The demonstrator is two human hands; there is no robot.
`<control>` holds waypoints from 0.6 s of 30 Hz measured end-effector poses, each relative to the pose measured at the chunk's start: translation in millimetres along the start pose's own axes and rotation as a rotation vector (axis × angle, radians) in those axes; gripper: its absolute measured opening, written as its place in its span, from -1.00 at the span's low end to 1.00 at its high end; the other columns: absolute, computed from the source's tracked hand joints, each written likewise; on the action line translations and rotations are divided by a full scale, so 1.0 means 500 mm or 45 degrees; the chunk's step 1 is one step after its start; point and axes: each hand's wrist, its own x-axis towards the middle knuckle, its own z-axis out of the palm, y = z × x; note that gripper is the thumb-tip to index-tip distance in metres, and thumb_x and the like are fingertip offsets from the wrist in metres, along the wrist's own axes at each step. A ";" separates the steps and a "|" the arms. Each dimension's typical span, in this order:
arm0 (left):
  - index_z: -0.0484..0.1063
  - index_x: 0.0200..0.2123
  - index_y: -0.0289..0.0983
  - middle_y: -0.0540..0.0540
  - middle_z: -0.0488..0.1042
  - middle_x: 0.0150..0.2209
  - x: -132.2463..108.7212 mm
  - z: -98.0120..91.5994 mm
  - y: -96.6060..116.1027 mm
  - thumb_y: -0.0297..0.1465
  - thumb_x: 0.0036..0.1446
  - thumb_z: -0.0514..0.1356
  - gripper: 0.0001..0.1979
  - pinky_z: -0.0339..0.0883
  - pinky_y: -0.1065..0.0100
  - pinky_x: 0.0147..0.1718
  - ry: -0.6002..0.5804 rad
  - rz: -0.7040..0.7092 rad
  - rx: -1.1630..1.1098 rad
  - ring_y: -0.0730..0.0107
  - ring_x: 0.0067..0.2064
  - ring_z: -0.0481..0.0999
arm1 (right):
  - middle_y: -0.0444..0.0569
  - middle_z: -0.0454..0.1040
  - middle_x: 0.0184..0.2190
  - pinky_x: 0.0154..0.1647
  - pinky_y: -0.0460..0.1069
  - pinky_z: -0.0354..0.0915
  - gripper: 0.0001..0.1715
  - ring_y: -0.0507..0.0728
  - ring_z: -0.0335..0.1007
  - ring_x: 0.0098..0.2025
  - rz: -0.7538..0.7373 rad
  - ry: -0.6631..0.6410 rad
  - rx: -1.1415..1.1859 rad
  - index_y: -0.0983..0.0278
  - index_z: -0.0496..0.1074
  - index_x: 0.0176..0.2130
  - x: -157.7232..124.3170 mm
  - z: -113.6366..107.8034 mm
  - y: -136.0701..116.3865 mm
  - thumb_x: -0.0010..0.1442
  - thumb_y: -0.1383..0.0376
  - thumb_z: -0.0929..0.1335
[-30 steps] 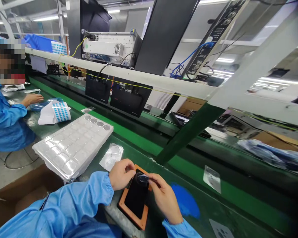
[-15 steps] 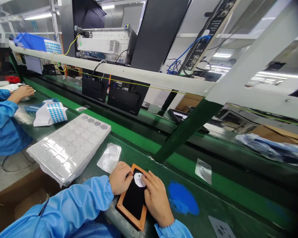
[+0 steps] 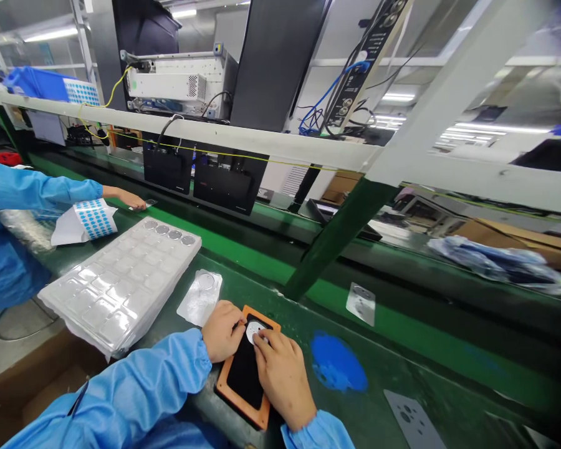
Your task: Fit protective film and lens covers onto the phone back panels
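Note:
My left hand (image 3: 223, 332) rests at the upper left edge of an orange rubber jig (image 3: 240, 405), with a small dark tip showing between its fingers. The jig holds a black rectangular panel (image 3: 243, 371). On the panel's upper end lies a white round disc (image 3: 255, 332), partly hidden by my fingers. My right hand (image 3: 280, 377) lies over the panel, its fingertips pressing on the disc's edge. Both blue sleeves end at the wrists.
A transparent blister tray (image 3: 119, 280) with several round discs lies to my left. A transparent sheet (image 3: 199, 298) lies beside it. A co-worker's hand (image 3: 126, 198) reaches past a dotted label sheet (image 3: 95, 219). Metal plates (image 3: 360, 304) and a blue patch (image 3: 337, 363) sit on the green bench.
My hands have come down from holding a transparent round piece above the panel, and a white disc now lies there under my fingers. The co-worker's hand has moved right along the bench.

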 end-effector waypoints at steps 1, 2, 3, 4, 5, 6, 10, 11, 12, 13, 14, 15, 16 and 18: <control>0.45 -0.27 -0.25 -0.10 0.49 -0.25 0.003 0.002 0.000 -0.56 0.11 0.16 -0.85 0.30 0.13 0.00 -0.005 0.016 0.000 0.20 -0.06 0.38 | -0.07 0.48 0.08 0.13 0.20 0.14 -0.62 0.21 0.31 0.15 0.005 -0.004 -0.016 0.08 0.49 0.03 -0.004 -0.004 0.000 0.34 0.31 0.22; 0.46 -0.25 -0.25 -0.11 0.49 -0.24 0.005 0.004 0.001 -0.57 0.10 0.16 -0.83 0.30 0.13 0.01 -0.010 0.032 -0.001 0.20 -0.06 0.38 | -0.08 0.46 0.12 0.16 0.22 0.11 -0.60 0.23 0.26 0.20 0.018 -0.005 -0.033 0.08 0.46 0.07 -0.008 -0.006 0.001 0.33 0.31 0.22; 0.47 -0.24 -0.24 -0.11 0.50 -0.24 0.008 0.008 0.002 -0.58 0.10 0.15 -0.81 0.30 0.12 0.02 -0.015 0.046 -0.002 0.20 -0.05 0.38 | -0.08 0.43 0.15 0.18 0.24 0.09 -0.59 0.24 0.22 0.23 0.031 -0.006 -0.048 0.09 0.44 0.10 -0.011 -0.009 0.001 0.33 0.31 0.22; 0.47 -0.22 -0.24 -0.11 0.50 -0.23 0.010 0.013 0.003 -0.58 0.10 0.14 -0.79 0.30 0.11 0.02 -0.021 0.059 -0.003 0.20 -0.05 0.38 | -0.08 0.42 0.17 0.19 0.24 0.07 -0.58 0.25 0.20 0.25 0.038 -0.011 -0.057 0.09 0.43 0.11 -0.014 -0.010 0.001 0.32 0.30 0.22; 0.48 -0.21 -0.24 -0.11 0.51 -0.22 0.012 0.019 0.004 -0.59 0.09 0.14 -0.77 0.31 0.11 0.03 -0.025 0.071 -0.005 0.19 -0.04 0.39 | -0.07 0.42 0.17 0.20 0.24 0.06 -0.58 0.24 0.21 0.24 0.038 -0.020 -0.058 0.10 0.43 0.11 -0.016 -0.012 -0.001 0.32 0.30 0.22; 0.48 -0.20 -0.24 -0.12 0.51 -0.21 0.013 0.024 0.005 -0.59 0.09 0.14 -0.76 0.31 0.10 0.03 -0.032 0.083 -0.007 0.19 -0.03 0.39 | -0.07 0.44 0.15 0.20 0.22 0.06 -0.59 0.22 0.24 0.21 0.036 -0.031 -0.053 0.10 0.44 0.09 -0.017 -0.013 -0.004 0.32 0.30 0.22; 0.50 -0.18 -0.24 -0.12 0.53 -0.19 0.016 0.040 0.002 -0.63 0.11 0.08 -0.70 0.32 0.09 0.05 -0.042 0.105 -0.020 0.19 -0.01 0.39 | -0.02 0.48 0.05 0.18 0.19 0.09 -0.60 0.19 0.33 0.08 0.081 -0.048 -0.049 0.12 0.45 0.07 -0.014 -0.018 -0.024 0.32 0.33 0.21; 0.50 -0.19 -0.24 -0.12 0.54 -0.19 0.017 0.041 -0.001 -0.63 0.12 0.07 -0.70 0.32 0.09 0.04 -0.032 0.096 -0.023 0.19 -0.01 0.39 | -0.01 0.48 0.05 0.18 0.20 0.10 -0.60 0.21 0.32 0.09 0.096 -0.048 -0.054 0.13 0.45 0.06 -0.012 -0.020 -0.028 0.32 0.33 0.20; 0.51 -0.19 -0.24 -0.12 0.54 -0.20 0.017 0.041 -0.005 -0.62 0.14 0.06 -0.70 0.33 0.09 0.04 -0.022 0.085 -0.026 0.20 -0.01 0.40 | 0.00 0.47 0.06 0.18 0.20 0.09 -0.61 0.22 0.31 0.11 0.106 -0.049 -0.056 0.13 0.45 0.06 -0.009 -0.021 -0.030 0.33 0.33 0.20; 0.51 -0.20 -0.23 -0.12 0.54 -0.21 0.017 0.039 -0.010 -0.61 0.16 0.05 -0.71 0.34 0.09 0.03 -0.009 0.073 -0.028 0.20 -0.02 0.40 | 0.00 0.46 0.07 0.20 0.21 0.08 -0.61 0.23 0.28 0.14 0.109 -0.050 -0.052 0.13 0.45 0.05 -0.007 -0.022 -0.031 0.33 0.33 0.19; 0.51 -0.21 -0.23 -0.12 0.54 -0.21 0.018 0.037 -0.014 -0.60 0.19 0.04 -0.72 0.34 0.09 0.03 0.001 0.063 -0.029 0.20 -0.02 0.40 | -0.01 0.45 0.09 0.22 0.22 0.07 -0.61 0.23 0.26 0.17 0.105 -0.054 -0.042 0.13 0.45 0.05 -0.007 -0.023 -0.029 0.33 0.32 0.19; 0.51 -0.21 -0.23 -0.12 0.55 -0.22 0.018 0.034 -0.019 -0.59 0.20 0.04 -0.72 0.34 0.09 0.03 0.010 0.055 -0.028 0.21 -0.03 0.41 | -0.03 0.44 0.10 0.23 0.22 0.05 -0.61 0.23 0.23 0.20 0.097 -0.058 -0.030 0.12 0.45 0.05 -0.007 -0.023 -0.025 0.34 0.31 0.19; 0.51 -0.21 -0.23 -0.12 0.55 -0.23 0.019 0.030 -0.023 -0.59 0.21 0.03 -0.72 0.35 0.10 0.03 0.018 0.049 -0.025 0.21 -0.03 0.41 | -0.05 0.43 0.12 0.25 0.22 0.04 -0.62 0.22 0.21 0.22 0.088 -0.063 -0.018 0.10 0.44 0.06 -0.007 -0.022 -0.022 0.34 0.30 0.20; 0.51 -0.21 -0.23 -0.11 0.55 -0.23 0.020 0.026 -0.028 -0.59 0.21 0.02 -0.71 0.35 0.11 0.02 0.031 0.034 -0.013 0.22 -0.03 0.41 | -0.06 0.41 0.16 0.26 0.24 0.04 -0.60 0.23 0.20 0.24 0.087 -0.068 -0.010 0.08 0.43 0.09 -0.010 -0.019 -0.016 0.33 0.28 0.21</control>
